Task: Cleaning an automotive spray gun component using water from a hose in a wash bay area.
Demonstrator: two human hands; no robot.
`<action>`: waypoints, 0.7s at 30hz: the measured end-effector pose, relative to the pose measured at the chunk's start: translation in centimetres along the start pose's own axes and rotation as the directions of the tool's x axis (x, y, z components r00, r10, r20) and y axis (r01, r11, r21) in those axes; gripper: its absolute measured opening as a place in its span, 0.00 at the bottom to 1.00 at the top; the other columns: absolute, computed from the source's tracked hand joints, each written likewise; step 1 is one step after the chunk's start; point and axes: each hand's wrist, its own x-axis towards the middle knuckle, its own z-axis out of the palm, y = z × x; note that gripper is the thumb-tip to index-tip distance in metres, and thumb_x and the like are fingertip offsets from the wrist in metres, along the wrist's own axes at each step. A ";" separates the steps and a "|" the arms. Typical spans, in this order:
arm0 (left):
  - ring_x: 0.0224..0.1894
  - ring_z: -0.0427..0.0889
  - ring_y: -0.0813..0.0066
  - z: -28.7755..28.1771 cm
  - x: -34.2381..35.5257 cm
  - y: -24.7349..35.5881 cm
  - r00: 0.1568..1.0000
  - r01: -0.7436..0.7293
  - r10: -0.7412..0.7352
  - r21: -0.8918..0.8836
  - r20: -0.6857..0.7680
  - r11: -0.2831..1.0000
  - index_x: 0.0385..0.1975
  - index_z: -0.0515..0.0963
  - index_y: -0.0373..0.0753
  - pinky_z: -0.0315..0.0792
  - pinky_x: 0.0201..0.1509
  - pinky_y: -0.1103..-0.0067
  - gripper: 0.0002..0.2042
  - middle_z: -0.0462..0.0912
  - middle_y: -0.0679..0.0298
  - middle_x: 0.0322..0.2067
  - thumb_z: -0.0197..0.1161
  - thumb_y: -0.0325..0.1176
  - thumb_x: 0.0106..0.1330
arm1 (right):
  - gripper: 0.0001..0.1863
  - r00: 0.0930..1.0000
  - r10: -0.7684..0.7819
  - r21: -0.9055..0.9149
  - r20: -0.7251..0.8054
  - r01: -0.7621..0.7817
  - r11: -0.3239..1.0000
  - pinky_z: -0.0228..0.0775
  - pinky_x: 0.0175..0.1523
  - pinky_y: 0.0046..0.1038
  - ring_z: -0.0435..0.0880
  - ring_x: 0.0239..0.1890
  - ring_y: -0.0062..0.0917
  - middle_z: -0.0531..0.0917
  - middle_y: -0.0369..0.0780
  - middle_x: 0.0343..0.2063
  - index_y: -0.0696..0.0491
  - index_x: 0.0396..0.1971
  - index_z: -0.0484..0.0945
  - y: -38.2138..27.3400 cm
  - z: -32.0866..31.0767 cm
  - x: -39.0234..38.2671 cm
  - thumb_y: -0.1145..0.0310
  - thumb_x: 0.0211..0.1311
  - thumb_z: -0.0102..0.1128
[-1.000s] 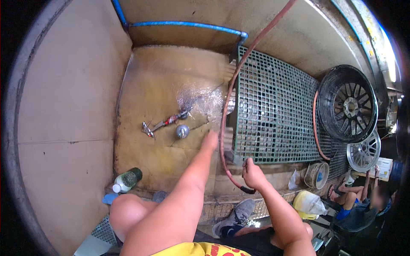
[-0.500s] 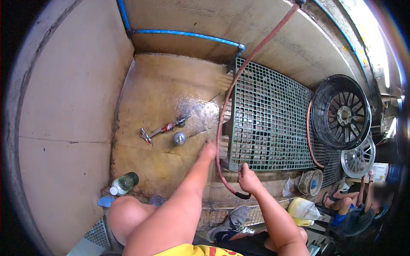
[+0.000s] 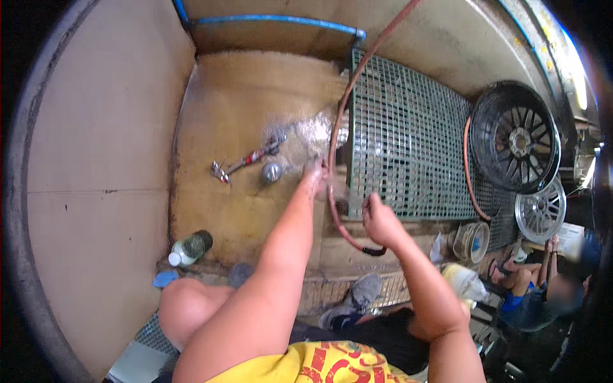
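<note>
My right hand (image 3: 382,222) is closed in a fist at the end of a red-brown hose (image 3: 334,137). The hose's black end (image 3: 374,251) runs in behind my right wrist, and the part inside the fist is mostly hidden. A faint pale streak, like water, shows between my hands. My left hand (image 3: 313,177) reaches out just left of the hose over the wet floor, its fingers smeared by motion. Beyond it on the floor lies a red and silver metal tool (image 3: 252,157), like a spray gun, with a round grey metal cup (image 3: 272,171) beside it.
A green plastic grating (image 3: 408,140) stands to the right, with a black wheel rim (image 3: 516,140) and a silver rim (image 3: 541,210) beyond. A bottle (image 3: 190,249) lies at left. A bucket (image 3: 471,242) stands right. Another person (image 3: 533,297) sits far right.
The view has shifted, so the floor, grating and rims sit higher in the picture. My left hand has moved farther forward beside the hose. My right hand stays closed at the hose end.
</note>
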 end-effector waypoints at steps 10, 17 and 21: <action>0.19 0.64 0.83 2.5 -3.8 -1.5 0.980 0.197 -0.187 -0.248 0.061 0.949 0.41 0.77 0.43 0.59 0.21 0.83 0.12 0.76 0.69 0.26 0.46 0.38 0.81 | 0.09 1.000 -0.012 -0.005 -0.026 0.011 1.000 0.69 0.39 0.57 0.80 0.34 0.61 0.81 0.60 0.27 0.60 0.44 0.63 -1.5 -2.2 -8.4 0.70 0.72 0.47; 0.16 0.60 0.83 0.9 -2.5 -1.3 0.986 0.161 -0.166 -0.272 0.004 0.949 0.28 0.69 0.47 0.59 0.21 0.84 0.14 0.68 0.72 0.19 0.45 0.38 0.80 | 0.10 0.997 -0.075 0.012 -0.008 0.075 0.997 0.69 0.40 0.58 0.79 0.34 0.62 0.81 0.61 0.28 0.60 0.44 0.61 -3.4 0.0 -8.5 0.76 0.66 0.45; 0.16 0.59 0.81 0.5 -1.1 -0.3 0.978 0.061 -0.160 -0.557 -0.131 0.828 0.26 0.70 0.48 0.61 0.22 0.83 0.14 0.64 0.74 0.16 0.48 0.35 0.78 | 0.10 0.994 -0.107 0.015 0.036 0.106 0.994 0.70 0.40 0.59 0.80 0.34 0.62 0.80 0.61 0.27 0.59 0.45 0.61 -5.2 -0.4 -9.7 0.75 0.66 0.44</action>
